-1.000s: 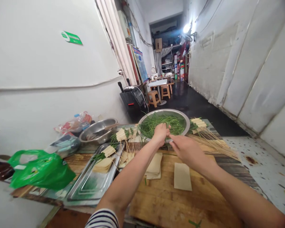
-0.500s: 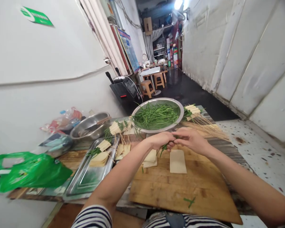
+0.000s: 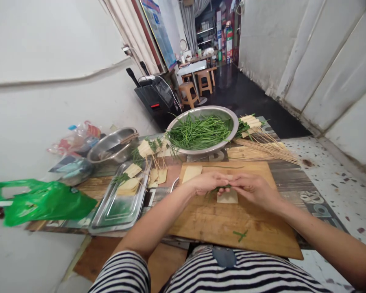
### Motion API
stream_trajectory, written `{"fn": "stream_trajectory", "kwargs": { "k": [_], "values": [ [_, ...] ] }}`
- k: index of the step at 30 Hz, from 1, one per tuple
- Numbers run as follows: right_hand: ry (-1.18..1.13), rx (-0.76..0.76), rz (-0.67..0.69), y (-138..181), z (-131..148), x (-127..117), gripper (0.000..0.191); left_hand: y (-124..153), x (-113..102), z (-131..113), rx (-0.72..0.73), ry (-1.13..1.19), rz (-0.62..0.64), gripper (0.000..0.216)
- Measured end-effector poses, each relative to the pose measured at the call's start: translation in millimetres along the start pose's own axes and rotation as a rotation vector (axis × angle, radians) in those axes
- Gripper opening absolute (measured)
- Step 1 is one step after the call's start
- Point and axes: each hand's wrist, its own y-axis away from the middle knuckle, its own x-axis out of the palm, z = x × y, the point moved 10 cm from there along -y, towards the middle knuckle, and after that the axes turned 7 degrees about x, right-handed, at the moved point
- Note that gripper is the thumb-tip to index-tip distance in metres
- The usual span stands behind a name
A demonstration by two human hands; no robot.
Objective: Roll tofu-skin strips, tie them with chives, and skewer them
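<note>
My left hand (image 3: 211,183) is closed around a small bunch of green chives (image 3: 217,189). Against it, the fingers of my right hand (image 3: 252,189) are pinched together at the bunch's right end. Beneath both hands a pale yellow tofu sheet (image 3: 227,198) lies on the wooden cutting board (image 3: 213,221), partly hidden by the fingers. A stack of such sheets (image 3: 191,173) sits to the left, near the board's back edge. Beyond the board stands a steel bowl (image 3: 233,129) heaped with loose chives (image 3: 201,132).
Left of the board, a metal tray (image 3: 116,215) carries tofu sheets and chives; skewered rolls (image 3: 146,149) lie at its far end. Bare skewers (image 3: 271,150) and more rolls (image 3: 250,121) are at back right. A steel basin (image 3: 110,140) and green plastic bag (image 3: 49,201) stand leftward. Chive scraps (image 3: 240,235) lie in front.
The view has tipped downward, so the table sits higher in the picture. My hands, still together on the chives, have come nearer over the single tofu sheet and now cover part of it.
</note>
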Motion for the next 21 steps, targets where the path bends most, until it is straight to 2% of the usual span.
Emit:
{"fn": "stream_trajectory", "kwargs": {
  "k": [3,5,7,9,11,15,19,21],
  "values": [
    [0.007,0.001,-0.036,8,-1,4,0.016,12,-19,-2,0.12,-0.295,-0.245,0.03],
    [0.021,-0.029,-0.039,12,0,9,0.017,22,-21,-11,0.288,-0.485,-0.344,0.034],
    [0.046,-0.061,-0.027,16,0,14,0.018,31,-13,-20,0.488,-0.661,-0.371,0.036],
    [0.079,-0.077,-0.013,19,-2,18,0.019,35,1,-23,0.663,-0.798,-0.327,0.03],
    [0.125,-0.089,-0.015,21,-4,20,0.02,36,14,-23,0.778,-0.896,-0.262,0.025],
    [0.204,-0.103,-0.028,25,-5,21,0.023,37,23,-17,0.825,-1.054,-0.267,0.029],
    [0.269,-0.102,0.002,29,-4,25,0.025,36,25,-9,0.757,-1.127,-0.285,0.029],
    [0.349,-0.112,0.036,30,-2,29,0.027,37,21,-8,0.722,-1.118,-0.333,0.028]
  ]
}}
